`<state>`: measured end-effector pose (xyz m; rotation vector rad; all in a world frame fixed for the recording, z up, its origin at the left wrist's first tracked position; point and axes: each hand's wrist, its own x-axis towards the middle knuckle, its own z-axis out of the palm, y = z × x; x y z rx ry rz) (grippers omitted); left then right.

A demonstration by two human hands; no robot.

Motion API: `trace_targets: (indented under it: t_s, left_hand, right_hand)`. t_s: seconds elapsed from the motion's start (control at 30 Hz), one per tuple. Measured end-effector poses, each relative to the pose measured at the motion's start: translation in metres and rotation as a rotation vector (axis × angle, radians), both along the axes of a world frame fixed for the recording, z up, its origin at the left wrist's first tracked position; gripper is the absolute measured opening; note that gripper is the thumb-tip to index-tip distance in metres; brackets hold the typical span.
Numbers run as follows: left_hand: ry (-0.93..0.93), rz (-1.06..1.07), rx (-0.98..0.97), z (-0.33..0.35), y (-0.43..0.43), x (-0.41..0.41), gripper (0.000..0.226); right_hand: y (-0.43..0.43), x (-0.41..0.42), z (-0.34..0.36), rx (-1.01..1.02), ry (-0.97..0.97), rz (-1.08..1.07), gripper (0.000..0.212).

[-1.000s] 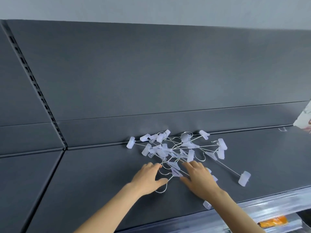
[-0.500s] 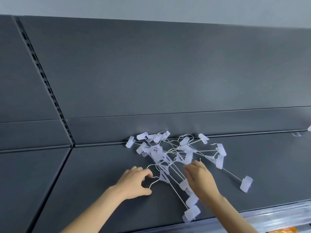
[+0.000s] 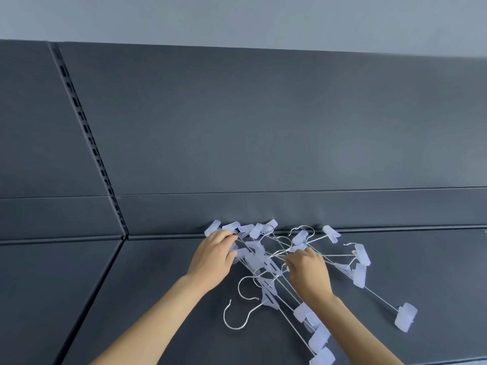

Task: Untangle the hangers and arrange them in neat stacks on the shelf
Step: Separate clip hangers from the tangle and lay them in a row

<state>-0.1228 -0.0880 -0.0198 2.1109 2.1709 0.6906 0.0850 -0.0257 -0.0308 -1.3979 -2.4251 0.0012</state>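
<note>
Grey shelf (image 3: 158, 299), hangers (image 3: 267, 264) — left hand (image 3: 210, 259), right hand (image 3: 308, 272) gripping

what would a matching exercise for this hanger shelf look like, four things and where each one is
1. left hand
2. right hand
3. front wire hook
4. lone clip

a. far right, at a long wire's end
b. gripping wires mid hanger pile
c. gripping the pile's back left
d. on the shelf, front left of the pile

Pairs: 1-c, 2-b, 3-d, 4-a
</note>
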Motion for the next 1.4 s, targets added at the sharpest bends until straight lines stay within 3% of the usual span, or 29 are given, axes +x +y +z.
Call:
trace_targets:
  t_s: [0.07,0.17,0.3,0.4,0.5,0.6,0.73,0.83,0.93,1.07,1.13,1.23,1.3,1.4]
  left_hand:
    - [0.055,-0.03,0.054,0.003,0.003,-0.002,0.042]
    - [0.078,-0.082,0.001,0.009,0.005,-0.003,0.068]
    - [-0.112,-0.058,0.028,0.022,0.002,-0.001,0.063]
    - [-0.221,-0.015,0.086,0.019,-0.012,-0.021,0.053]
    - [-0.247,0.078,0.044,0.006,-0.037,-0.062,0.034]
    - [-0.255,0.186,-0.032,-0.007,-0.067,-0.099,0.016]
    - [-0.305,0.259,-0.188,-0.028,-0.088,-0.117,0.035]
    - [-0.342,0.267,-0.247,-0.041,-0.088,-0.115,0.008]
    - [-0.308,0.245,-0.223,-0.047,-0.076,-0.104,0.017]
    - [-0.233,0.245,-0.189,-0.047,-0.058,-0.085,0.033]
    - [-0.201,0.264,-0.18,-0.047,-0.051,-0.076,0.028]
    - [-0.145,0.292,-0.167,-0.047,-0.044,-0.065,0.021]
    - [-0.118,0.301,-0.166,-0.046,-0.042,-0.06,0.021]
    - [-0.099,0.303,-0.183,-0.044,-0.044,-0.058,0.022]
  right_hand:
    - [-0.002,0.003,0.009,0.033,-0.005,0.002,0.037]
    - [-0.006,0.005,0.023,0.183,-0.011,0.051,0.032]
    - [-0.01,-0.001,0.019,0.315,0.147,0.16,0.02]
    - [-0.018,-0.008,0.018,0.226,0.311,0.167,0.019]
    - [-0.021,-0.011,0.022,-0.145,0.432,0.015,0.043]
    - [-0.022,-0.019,0.003,-0.331,0.202,-0.038,0.04]
    - [-0.026,-0.035,-0.017,-0.363,-0.067,-0.007,0.043]
    - [-0.018,-0.025,-0.016,-0.311,-0.111,-0.024,0.041]
    - [-0.008,-0.002,-0.014,-0.297,-0.149,-0.112,0.044]
    - [0.0,0.015,-0.011,-0.37,0.064,-0.262,0.042]
    - [0.005,0.017,-0.009,-0.382,0.156,-0.324,0.037]
    - [0.007,0.017,-0.009,-0.377,0.143,-0.349,0.003]
    - [0.011,0.017,-0.012,-0.377,0.126,-0.342,0.031]
    - [0.015,0.019,-0.008,-0.371,0.165,-0.361,0.039]
